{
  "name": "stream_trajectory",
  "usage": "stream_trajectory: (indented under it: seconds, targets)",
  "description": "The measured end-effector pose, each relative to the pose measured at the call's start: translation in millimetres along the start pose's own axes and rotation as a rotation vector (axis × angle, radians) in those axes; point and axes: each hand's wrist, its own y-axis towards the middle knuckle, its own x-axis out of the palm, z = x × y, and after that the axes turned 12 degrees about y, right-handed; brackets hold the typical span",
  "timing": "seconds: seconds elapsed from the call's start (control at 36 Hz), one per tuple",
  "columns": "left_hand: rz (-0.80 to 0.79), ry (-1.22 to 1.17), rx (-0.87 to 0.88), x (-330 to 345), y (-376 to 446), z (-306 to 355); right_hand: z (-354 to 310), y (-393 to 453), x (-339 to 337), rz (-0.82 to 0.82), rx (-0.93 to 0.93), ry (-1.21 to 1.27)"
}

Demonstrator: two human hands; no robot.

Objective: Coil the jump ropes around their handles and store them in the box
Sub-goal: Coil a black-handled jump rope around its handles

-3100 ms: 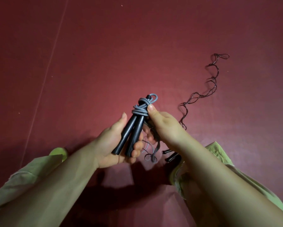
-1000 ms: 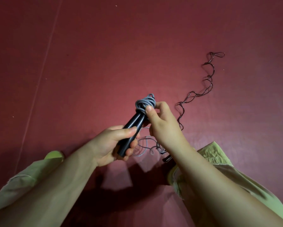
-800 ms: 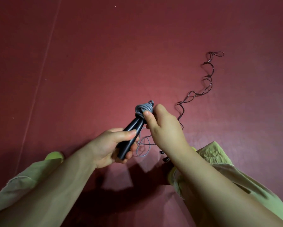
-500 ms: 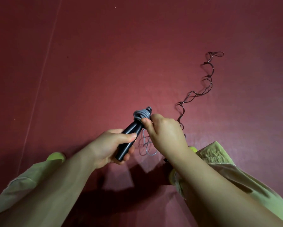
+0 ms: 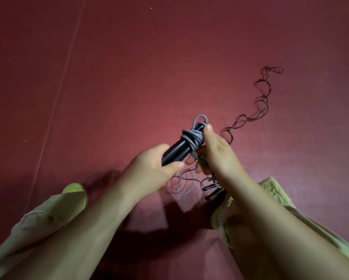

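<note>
My left hand [image 5: 149, 170] grips the lower end of two black handles [image 5: 175, 151] held together, pointing up and to the right. A grey rope [image 5: 192, 137] is wound in several turns round their upper end, with a small loop sticking out at the tip. My right hand [image 5: 216, 154] holds the grey rope beside the coil, thumb against the handle tips. Loose grey rope [image 5: 184, 182] hangs in loops below my hands. A second, dark jump rope [image 5: 260, 110] lies twisted on the floor to the right, its black handles [image 5: 213, 191] by my right knee. No box is in view.
The floor is a dark red mat [image 5: 169, 67] with a seam [image 5: 54, 110] running along the left. My knees in light green trousers [image 5: 48, 211] frame the bottom of the view.
My right hand has carried the grey rope round the handles, adding turns to the coil. The handles have tilted and risen a little. The loose grey rope below has grown shorter.
</note>
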Motion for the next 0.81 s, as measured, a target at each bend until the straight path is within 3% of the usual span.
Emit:
stream_trajectory:
  seconds: [0.22, 0.33, 0.5, 0.64, 0.81]
  targets:
    - [-0.019, -0.050, -0.042, 6, 0, -1, 8, 1, 3, -0.104, 0.156, 0.183]
    - [-0.066, -0.191, -0.094, 11, 0, -1, 11, 2, 7, -0.144, 0.197, 0.143]
    - [-0.150, -0.337, -0.171, 14, 0, 3, 13, 0, 10, -0.045, 0.210, -0.018]
    - [-0.086, 0.033, -0.103, 17, 4, 0, 12, -1, 9, -0.035, 0.265, 0.002]
    - [0.135, 0.540, 0.024, 28, -9, 5, 13, 0, 12, -0.048, 0.250, -0.018]
